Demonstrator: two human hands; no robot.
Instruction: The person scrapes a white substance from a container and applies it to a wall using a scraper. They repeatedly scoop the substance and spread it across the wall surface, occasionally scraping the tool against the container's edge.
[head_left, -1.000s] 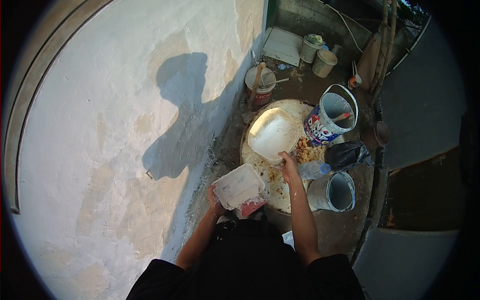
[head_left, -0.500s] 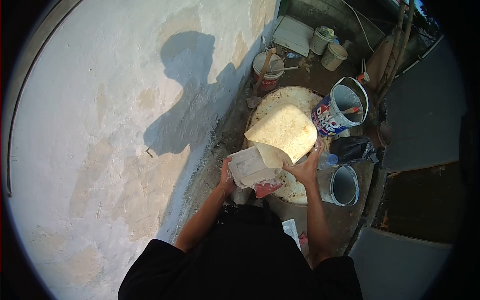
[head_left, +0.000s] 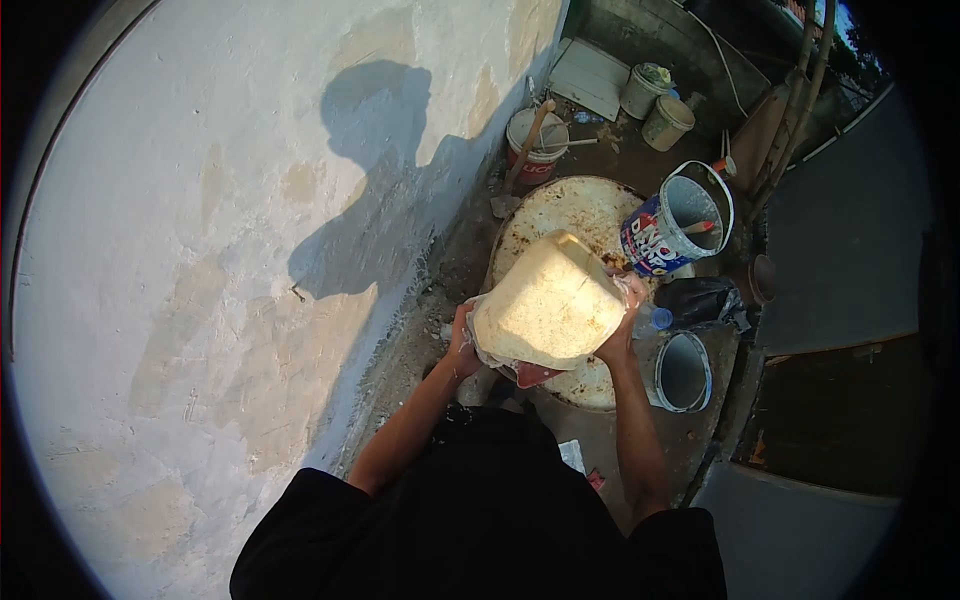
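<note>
Between my two hands is a cream-coloured, box-shaped plastic container [head_left: 550, 300], its rounded underside turned up to me and lit by the sun. My left hand [head_left: 462, 345] is closed at its left edge, where a strip of whitish, plaster-smeared plastic shows. This looks like the rim of the whitish plastic tub, otherwise hidden beneath. My right hand [head_left: 620, 325] grips the right edge, fingers partly out of sight. A red piece [head_left: 536, 374] sticks out below the container's near edge; its kind cannot be made out.
Below my hands is a round, rust-stained white drum top [head_left: 540, 205]. A blue paint bucket [head_left: 655, 238] with a brush stands on it at right. An open grey bucket [head_left: 684, 372], a black plastic bag [head_left: 697, 300] and a bottle [head_left: 655, 320] are nearby. The patched wall [head_left: 220, 300] rises at left.
The cream container has come down and left over the whitish tub, covering most of it. My right hand has shifted slightly with it. My left hand stays nearly in place.
</note>
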